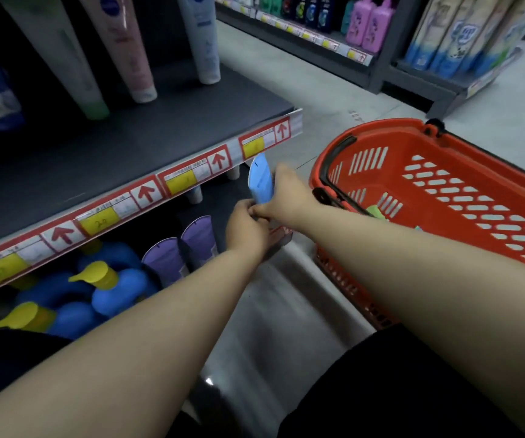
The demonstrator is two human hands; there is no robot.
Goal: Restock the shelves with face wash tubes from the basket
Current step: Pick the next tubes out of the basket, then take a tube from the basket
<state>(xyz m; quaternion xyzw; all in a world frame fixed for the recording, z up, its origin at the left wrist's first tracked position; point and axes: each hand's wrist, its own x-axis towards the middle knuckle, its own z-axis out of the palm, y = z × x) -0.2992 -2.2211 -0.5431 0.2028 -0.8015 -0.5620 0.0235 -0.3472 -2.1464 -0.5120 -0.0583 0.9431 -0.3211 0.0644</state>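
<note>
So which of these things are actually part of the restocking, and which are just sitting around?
In the job: light blue plastic tube, right hand gripping it, left hand at its base, red plastic basket.
Just around: blue bottles with yellow caps, pink bottles across the aisle.

Definitely a shop aisle. The shelf edge just above the tube in my right hand carries a strip of yellow price tags with red arrows. Rows of identical blue bottles sit down-left of my grip, a red shopping basket is right beside it, and there are more stocked shelves across the floor beyond.
</note>
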